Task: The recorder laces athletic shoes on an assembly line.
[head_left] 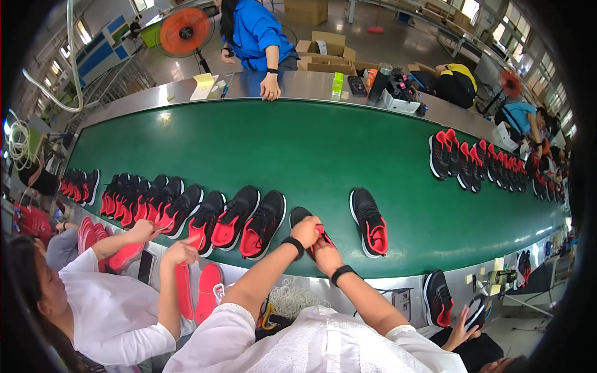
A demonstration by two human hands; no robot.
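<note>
A black sneaker point(299, 214) with red lining lies on the green belt in front of me, its toe pointing away. My left hand point(306, 232) is closed at the shoe's opening. Just nearer, my right hand point(326, 257) grips the same shoe towards its heel; its fingers are bent, and the fingertips are partly hidden. Both hands cover most of the shoe's middle. To the right stands a single matching sneaker point(367, 217), apart from my hands. On the left, another sneaker point(264, 221) ends a row of similar shoes.
The green belt point(261, 143) runs across, with more sneakers point(439, 152) along its far right. At my left a co-worker's hands point(180, 252) reach over the row; red insoles point(209, 289) lie nearby. A person in blue point(258, 31) rests a hand on the far edge. Pale strings point(291, 297) lie before me.
</note>
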